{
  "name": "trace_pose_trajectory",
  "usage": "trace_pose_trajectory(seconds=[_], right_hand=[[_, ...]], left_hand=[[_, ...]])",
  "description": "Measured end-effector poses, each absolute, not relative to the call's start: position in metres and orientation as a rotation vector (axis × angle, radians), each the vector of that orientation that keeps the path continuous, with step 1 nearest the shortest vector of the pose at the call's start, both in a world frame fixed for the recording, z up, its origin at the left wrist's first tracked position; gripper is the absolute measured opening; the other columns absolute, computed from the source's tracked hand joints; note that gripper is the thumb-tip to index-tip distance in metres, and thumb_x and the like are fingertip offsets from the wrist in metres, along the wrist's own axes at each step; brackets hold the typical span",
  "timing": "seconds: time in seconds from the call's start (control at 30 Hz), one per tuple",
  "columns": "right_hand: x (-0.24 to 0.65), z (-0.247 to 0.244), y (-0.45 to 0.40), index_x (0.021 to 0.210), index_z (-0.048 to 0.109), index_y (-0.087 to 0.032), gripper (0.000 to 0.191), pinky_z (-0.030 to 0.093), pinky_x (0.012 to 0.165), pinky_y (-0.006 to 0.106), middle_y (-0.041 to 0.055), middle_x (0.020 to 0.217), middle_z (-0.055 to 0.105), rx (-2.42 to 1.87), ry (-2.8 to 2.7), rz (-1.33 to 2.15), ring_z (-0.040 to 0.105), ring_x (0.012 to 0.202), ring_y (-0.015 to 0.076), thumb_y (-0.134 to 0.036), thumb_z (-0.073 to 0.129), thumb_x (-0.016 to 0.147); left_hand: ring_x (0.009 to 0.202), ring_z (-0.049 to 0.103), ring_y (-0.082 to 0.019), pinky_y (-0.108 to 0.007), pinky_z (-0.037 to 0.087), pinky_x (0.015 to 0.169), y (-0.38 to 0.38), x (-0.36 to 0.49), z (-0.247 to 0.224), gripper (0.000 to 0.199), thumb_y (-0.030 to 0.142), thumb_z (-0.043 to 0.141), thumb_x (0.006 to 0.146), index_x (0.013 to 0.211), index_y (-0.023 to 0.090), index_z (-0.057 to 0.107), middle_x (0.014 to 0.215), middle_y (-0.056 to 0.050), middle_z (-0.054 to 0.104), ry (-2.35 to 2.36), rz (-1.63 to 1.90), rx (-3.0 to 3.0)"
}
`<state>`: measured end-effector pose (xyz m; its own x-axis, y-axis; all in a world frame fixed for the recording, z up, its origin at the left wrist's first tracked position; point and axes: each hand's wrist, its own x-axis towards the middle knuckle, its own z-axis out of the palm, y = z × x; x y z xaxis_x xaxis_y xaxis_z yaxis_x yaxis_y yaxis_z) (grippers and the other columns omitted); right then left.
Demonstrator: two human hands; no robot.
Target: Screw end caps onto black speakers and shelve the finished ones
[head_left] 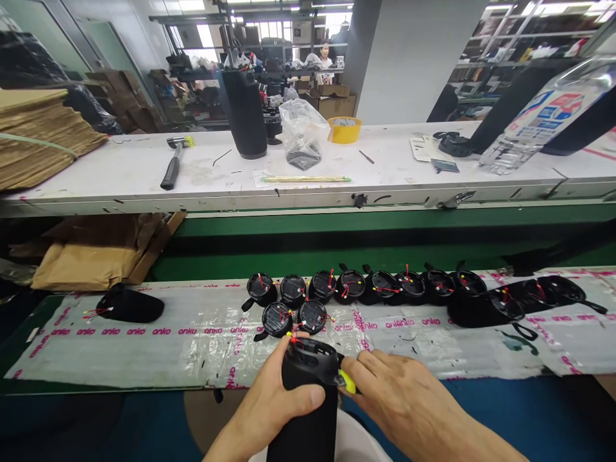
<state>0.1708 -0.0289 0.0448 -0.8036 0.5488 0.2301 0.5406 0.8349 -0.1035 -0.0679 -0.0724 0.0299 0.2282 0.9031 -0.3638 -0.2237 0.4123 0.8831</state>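
A tall black cylinder [308,417] with an open top rim and red wires stands upright at the bottom centre, below the bench edge. My left hand [274,398] is wrapped round its left side, the thumb across the front. On the right, my right hand [402,391] is closed round a small yellow tool [347,382], whose tip touches the cylinder just below the rim. A black strap shows beside the fingers there. Beyond my hands, several similar black cylinders [276,319] with red wires on their tops stand in rows on the plastic-covered bench.
One black cylinder [131,304] lies on the bench [183,346] at the left. The white shelf [202,170] above holds a hammer [173,163], yellow tape [344,130], a plastic bag [303,135] and a bottle [539,122]. Cardboard [43,138] is stacked at the left. A person [325,64] is far back.
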Motion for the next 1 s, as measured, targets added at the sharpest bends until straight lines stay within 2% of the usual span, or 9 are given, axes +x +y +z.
trace_pose_trajectory(seconds=[0.17, 0.3, 0.73, 1.0], right_hand=[[0.173, 0.052, -0.027, 0.102, 0.043, -0.026, 0.042, 0.033, 0.052, 0.035, -0.0043, 0.08, 0.061, -0.855, -2.915, 0.034, 0.063, 0.062, 0.019, -0.001, 0.062, 0.074], [0.173, 0.056, -0.033, 0.102, 0.044, -0.024, 0.045, 0.033, 0.049, 0.036, -0.0024, 0.078, 0.06, -0.895, -2.933, -0.117, 0.063, 0.06, 0.0214, -0.004, 0.063, 0.067], [0.16, 0.057, -0.049, 0.102, 0.049, -0.02, 0.042, 0.032, 0.042, 0.035, 0.0011, 0.069, 0.057, -0.969, -2.833, -0.411, 0.06, 0.05, 0.0215, -0.008, 0.056, 0.062], [0.155, 0.063, -0.051, 0.088, 0.048, -0.025, 0.032, 0.023, 0.041, 0.036, 0.0009, 0.063, 0.055, -1.003, -2.904, -0.448, 0.055, 0.043, 0.0207, -0.013, 0.061, 0.061]], left_hand=[[0.117, 0.063, -0.034, -0.044, 0.045, 0.102, -0.075, -0.068, 0.032, 0.086, 0.056, 0.088, 0.072, 0.14, 0.022, 0.049, 0.124, -0.009, 0.072, 1.126, 0.859, 0.868], [0.118, 0.061, -0.034, -0.044, 0.043, 0.103, -0.08, -0.068, 0.034, 0.084, 0.059, 0.086, 0.074, 0.139, 0.022, 0.048, 0.124, -0.008, 0.07, 1.203, 0.837, 0.926], [0.113, 0.062, -0.033, -0.042, 0.046, 0.1, -0.082, -0.062, 0.041, 0.069, 0.046, 0.081, 0.079, 0.133, 0.021, 0.047, 0.122, -0.009, 0.071, 1.27, 0.802, 0.985], [0.112, 0.063, -0.033, -0.042, 0.046, 0.098, -0.079, -0.058, 0.046, 0.067, 0.04, 0.081, 0.077, 0.133, 0.023, 0.048, 0.12, -0.007, 0.071, 1.417, 0.758, 1.0]])
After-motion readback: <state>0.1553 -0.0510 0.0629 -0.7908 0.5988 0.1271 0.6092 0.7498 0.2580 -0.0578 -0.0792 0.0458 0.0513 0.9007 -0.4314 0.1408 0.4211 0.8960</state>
